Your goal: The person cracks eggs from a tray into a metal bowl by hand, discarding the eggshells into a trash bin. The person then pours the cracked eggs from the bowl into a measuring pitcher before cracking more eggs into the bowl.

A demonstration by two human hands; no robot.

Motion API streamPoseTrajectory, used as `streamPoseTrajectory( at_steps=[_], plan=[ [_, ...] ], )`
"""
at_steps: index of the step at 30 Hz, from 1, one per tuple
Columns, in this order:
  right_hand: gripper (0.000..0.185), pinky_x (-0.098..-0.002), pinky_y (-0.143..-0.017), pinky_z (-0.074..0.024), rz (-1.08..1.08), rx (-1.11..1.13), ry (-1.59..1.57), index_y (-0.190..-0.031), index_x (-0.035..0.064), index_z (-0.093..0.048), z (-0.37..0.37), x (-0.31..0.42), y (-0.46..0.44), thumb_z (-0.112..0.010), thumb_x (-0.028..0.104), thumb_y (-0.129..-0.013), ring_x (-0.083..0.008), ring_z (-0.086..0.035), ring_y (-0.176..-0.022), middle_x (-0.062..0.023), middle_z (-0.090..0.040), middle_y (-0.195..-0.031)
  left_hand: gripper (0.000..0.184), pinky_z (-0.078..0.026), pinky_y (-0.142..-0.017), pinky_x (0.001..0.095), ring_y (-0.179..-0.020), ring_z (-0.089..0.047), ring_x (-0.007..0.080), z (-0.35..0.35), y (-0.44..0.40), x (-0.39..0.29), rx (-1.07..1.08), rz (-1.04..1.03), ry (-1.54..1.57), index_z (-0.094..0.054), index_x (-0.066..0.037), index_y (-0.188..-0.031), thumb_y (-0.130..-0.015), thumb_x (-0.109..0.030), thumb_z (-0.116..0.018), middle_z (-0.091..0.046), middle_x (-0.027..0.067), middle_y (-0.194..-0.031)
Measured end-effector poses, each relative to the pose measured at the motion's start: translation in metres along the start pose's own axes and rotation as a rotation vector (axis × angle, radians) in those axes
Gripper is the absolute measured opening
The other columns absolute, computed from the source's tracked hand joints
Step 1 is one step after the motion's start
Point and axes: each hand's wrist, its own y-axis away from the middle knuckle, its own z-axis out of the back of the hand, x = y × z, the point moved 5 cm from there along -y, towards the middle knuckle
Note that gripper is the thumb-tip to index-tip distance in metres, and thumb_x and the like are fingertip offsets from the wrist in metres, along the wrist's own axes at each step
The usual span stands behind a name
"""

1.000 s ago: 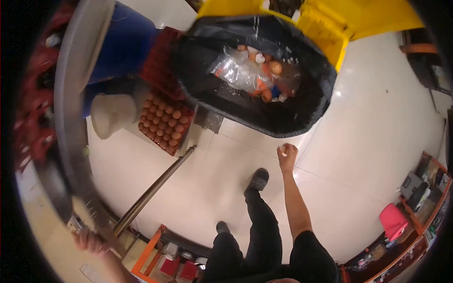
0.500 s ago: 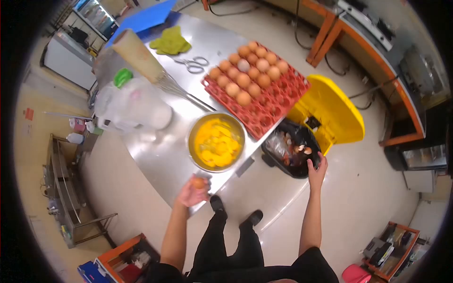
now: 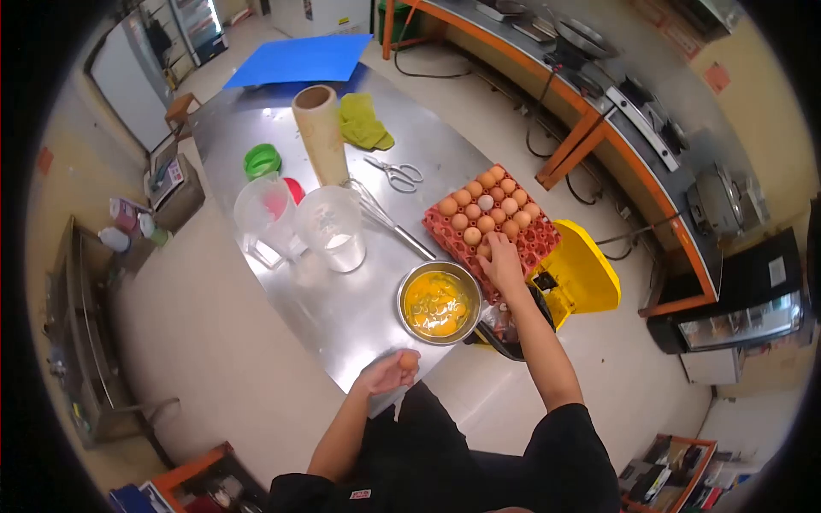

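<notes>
Main change: right hand is off the bin and onto the egg tray. Half a second ago it's over the bin with fingers apart; now it's beyond and right of the steel bowl, fingertips bunched narrow at an egg on the tray's bowl-side edge. Contact looks likely, but the hand covers most of that egg, so can't tell if the grip is firm or if the egg is lifted at all.

Left hand: no real change. Near side of the bowl, slightly left, fingers curled around a brown egg. Shell looks whole from this angle; its underside is hidden.

Bowl itself holds cracked eggs, yolks mostly separate, some run together. Whisk lies beyond the bowl, handle end close by the rim. Bin sits right of the bowl and lower, partly behind the right forearm, yellow lid up.

My read: shell drop-off looks done for this round and the work is back at pickup, with one egg in the left hand and a second being taken. Tray's far rows remain stocked, so supply isn't the limit.
</notes>
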Motion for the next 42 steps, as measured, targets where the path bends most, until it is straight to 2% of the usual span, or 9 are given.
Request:
streamPoseTrajectory(
  at_steps=[3, 7, 8, 11, 14, 21, 25, 39, 42],
  plan=[
    [0.048, -0.0476, -0.09, -0.0489, -0.034, 0.048, -0.022, -0.12, 0.0058, -0.056, -0.002, -0.003, 0.0, -0.073, 0.01, -0.075, -0.0409, -0.059, -0.104, -0.0188, -0.059, -0.111, 0.051, -0.051, -0.079, 0.0343, -0.082, -0.06, 0.0177, -0.021, 0.009, -0.033, -0.067, -0.157, -0.131, -0.056, -0.007, -0.131, -0.104, -0.05, -0.05, -0.064, 0.0076, -0.102],
    [0.033, -0.0358, -0.085, -0.0537, -0.104, -0.281, -0.43, -0.116, 0.001, -0.06, 0.037, -0.013, 0.004, -0.059, 0.005, -0.084, -0.0224, -0.063, -0.096, -0.0108, -0.064, -0.111, 0.05, -0.05, -0.077, 0.0315, -0.083, -0.06, 0.0168, -0.049, 0.006, -0.077, -0.168, -0.391, -0.268, -0.054, -0.008, -0.132, -0.104, -0.049, -0.049, -0.063, 0.0073, -0.102],
    [0.032, -0.0349, -0.083, -0.0561, -0.372, -0.192, -0.885, -0.119, 0.0019, -0.061, 0.036, -0.021, 0.013, -0.049, 0.008, -0.09, -0.0181, -0.062, -0.096, -0.01, -0.063, -0.117, 0.048, -0.05, -0.077, 0.0307, -0.083, -0.06, 0.0162, -0.055, 0.002, -0.085, -0.212, -0.433, -0.275, -0.054, -0.008, -0.133, -0.105, -0.047, -0.05, -0.063, 0.0069, -0.103],
    [0.037, -0.0323, -0.076, -0.0559, -0.406, 0.131, -1.239, -0.123, 0.0048, -0.058, 0.012, 0.004, 0.032, -0.042, 0.015, -0.092, -0.0163, -0.062, -0.092, -0.0088, -0.06, -0.113, 0.045, -0.05, -0.077, 0.0289, -0.085, -0.06, 0.0144, -0.073, -0.017, -0.096, -0.365, -0.539, -0.289, -0.053, -0.008, -0.134, -0.105, -0.043, -0.051, -0.063, 0.0056, -0.106],
    [0.03, -0.0297, -0.07, -0.0548, -0.513, 0.152, -1.661, -0.121, 0.0072, -0.054, -0.019, 0.015, 0.048, -0.042, 0.019, -0.095, -0.0204, -0.063, -0.081, -0.0123, -0.063, -0.106, 0.044, -0.05, -0.078, 0.0274, -0.089, -0.06, 0.0128, -0.083, -0.038, -0.104, -0.535, -0.565, -0.396, -0.053, -0.008, -0.136, -0.105, -0.038, -0.055, -0.063, 0.0042, -0.111],
    [0.027, -0.0214, -0.046, -0.0344, -0.714, 0.17, -1.638, -0.117, 0.0134, -0.054, -0.05, 0.047, 0.066, -0.038, 0.027, -0.1, -0.009, -0.048, -0.059, -0.0051, -0.061, -0.092, 0.048, -0.052, -0.078, 0.027, -0.093, -0.063, 0.0131, -0.086, -0.063, -0.116, -0.603, -0.633, -0.68, -0.052, -0.001, -0.136, -0.101, -0.032, -0.063, -0.065, 0.0067, -0.115],
    [0.029, -0.0181, -0.042, -0.0276, -0.544, 0.232, -1.299, -0.113, 0.0121, -0.059, -0.068, 0.071, 0.073, -0.035, 0.023, -0.101, -0.0059, -0.041, -0.05, -0.0002, -0.05, -0.078, 0.043, -0.054, -0.082, 0.027, -0.097, -0.064, 0.0135, -0.072, -0.083, -0.105, -0.638, -0.65, -0.693, -0.053, 0.001, -0.135, -0.101, -0.023, -0.065, -0.065, 0.0078, -0.117],
    [0.031, -0.0182, -0.041, -0.0299, -0.539, 0.138, -1.128, -0.119, 0.0115, -0.058, -0.074, 0.059, 0.075, -0.036, 0.019, -0.099, -0.004, -0.041, -0.052, 0.0025, -0.045, -0.074, 0.042, -0.057, -0.081, 0.0271, -0.097, -0.068, 0.0154, -0.067, -0.087, -0.096, -0.693, -0.652, -0.702, -0.052, 0.002, -0.135, -0.099, -0.017, -0.066, -0.065, 0.011, -0.116],
    [0.032, -0.0183, -0.041, -0.0296, -0.462, 0.303, -1.079, -0.12, 0.012, -0.059, -0.086, 0.065, 0.081, -0.035, 0.019, -0.099, -0.0042, -0.042, -0.052, 0.002, -0.046, -0.075, 0.043, -0.053, -0.07, 0.0245, -0.083, -0.065, 0.0109, -0.065, -0.092, -0.095, -0.695, -0.732, -0.749, -0.056, 0.0, -0.132, -0.097, -0.022, -0.069, -0.067, 0.0068, -0.105]
  ],
)
